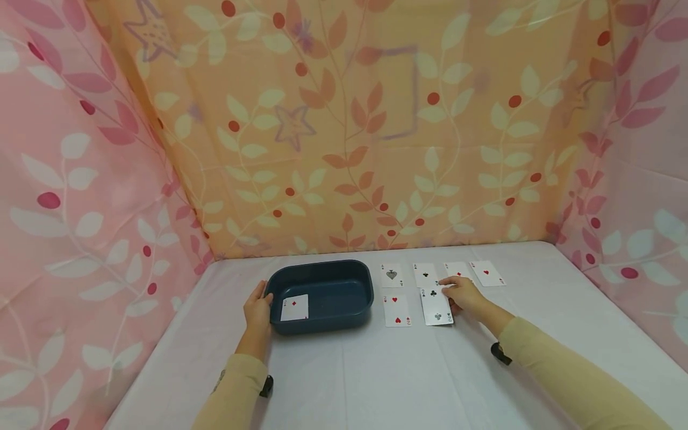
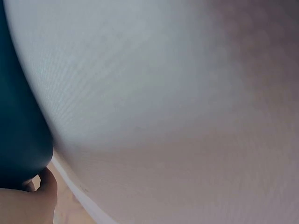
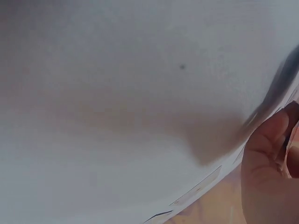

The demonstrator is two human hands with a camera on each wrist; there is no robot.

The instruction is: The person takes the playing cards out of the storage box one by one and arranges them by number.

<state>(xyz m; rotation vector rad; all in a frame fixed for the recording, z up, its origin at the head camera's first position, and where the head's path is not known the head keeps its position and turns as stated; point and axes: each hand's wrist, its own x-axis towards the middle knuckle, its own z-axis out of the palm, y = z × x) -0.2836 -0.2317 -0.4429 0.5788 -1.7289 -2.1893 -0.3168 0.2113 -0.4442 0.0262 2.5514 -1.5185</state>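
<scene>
My left hand (image 1: 257, 313) grips the left end of a dark blue rectangular tray (image 1: 365, 280), thumb at the rim. In the left wrist view, part of that hand (image 2: 30, 205) shows against the tray's side (image 2: 18, 116). A playing card with a red diamond (image 1: 295, 307) lies inside the tray, its lower part hidden by the near wall. My right hand (image 1: 466, 294) pinches the two of clubs (image 1: 436, 307) by its right edge, just below the ace of clubs (image 1: 425, 273). Left of it lies the two of hearts (image 1: 396, 311).
Along the back row lie the ace of spades (image 1: 392, 275), a diamond card (image 1: 455, 270) partly behind my right hand, and the ace of hearts (image 1: 487, 273). Everything rests on a white-covered table (image 1: 344, 382). A patterned orange cloth (image 1: 344, 119) hangs behind, with pink cloths at both sides.
</scene>
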